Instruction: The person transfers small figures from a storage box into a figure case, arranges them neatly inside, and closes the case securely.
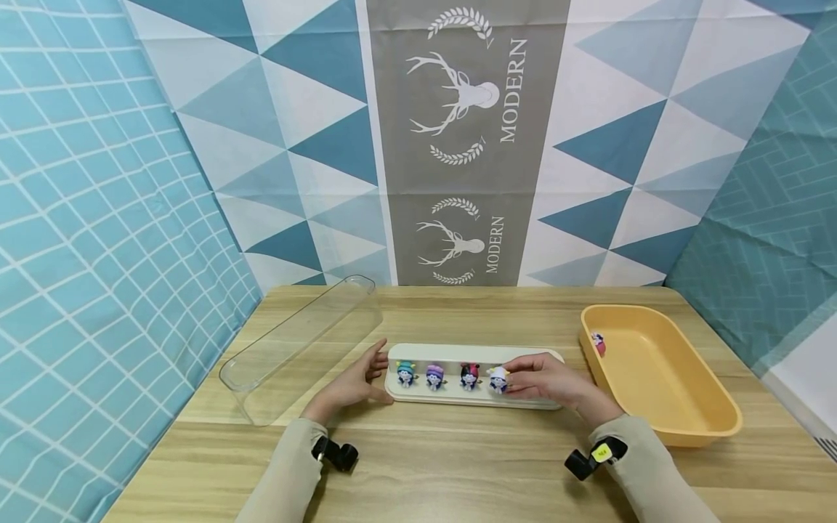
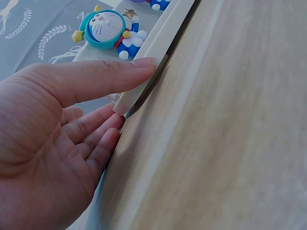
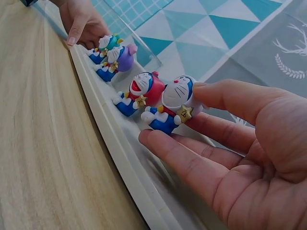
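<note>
A long white base [image 1: 458, 398] carries a row of small figurines. My right hand [image 1: 546, 379] pinches the rightmost figurine [image 1: 498, 379], white-hooded, upright by the base; in the right wrist view the thumb and fingers [image 3: 211, 143] hold this figurine [image 3: 175, 103] by its head and lower body. Left of it stand a red-and-black one [image 1: 469, 375], a purple one [image 1: 434, 376] and a teal one [image 1: 405, 373]. At the base's left end, my left hand [image 1: 353, 381] has its thumb on the front edge [image 2: 144, 76] and its relaxed fingers beside the end.
A clear, long cover [image 1: 301, 349] lies at the back left of the wooden table [image 1: 431, 472]. On the right stands a yellow tray [image 1: 644, 363], with one more small figurine [image 1: 598, 343] at its left wall. Patterned cloth hangs behind and at both sides.
</note>
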